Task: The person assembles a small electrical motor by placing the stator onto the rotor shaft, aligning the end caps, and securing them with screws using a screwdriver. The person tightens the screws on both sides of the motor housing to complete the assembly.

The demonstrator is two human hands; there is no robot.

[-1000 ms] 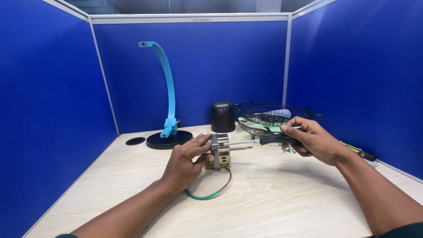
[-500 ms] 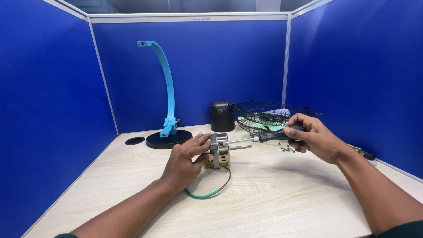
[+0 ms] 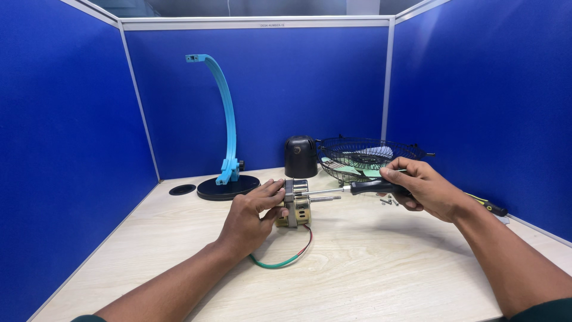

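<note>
Workstation was a light wood-grain desk (image 3: 369, 268) enclosed on three sides by blue partition panels (image 3: 65, 149). At the back stood a round black base carrying a curved light-blue stand arm (image 3: 223, 113), with a small black disc (image 3: 182, 189) lying on the desk just to its left. A black dome-shaped cover (image 3: 301, 156) sat near the rear centre, and beside it to the right a black wire fan guard (image 3: 369, 158) with pale green blades lying inside it.

The fan motor (image 3: 296, 203), a small metal block with a shaft pointing right, rested on the desk near the centre. A red wire and a green wire (image 3: 283, 261) looped from it toward the near edge. The left hand (image 3: 250, 217) steadied the motor, fingers and thumb pressed against its left side and top. The right hand (image 3: 420, 188) was closed around the black handle of a screwdriver (image 3: 351, 189), whose shank ran level to the left with the tip at the motor's front face. Whether the tip was seated in a screw head could not be made out.

A few loose screws (image 3: 388, 201) lay on the desk just below the right hand. A second, yellow-handled tool (image 3: 488, 206) lay at the far right, partly hidden by the forearm.

Progress, as judged: guard, blades and cover were already off and set aside, the motor was free of the stand, and some screws were out. Work on the motor body itself appeared unfinished.
</note>
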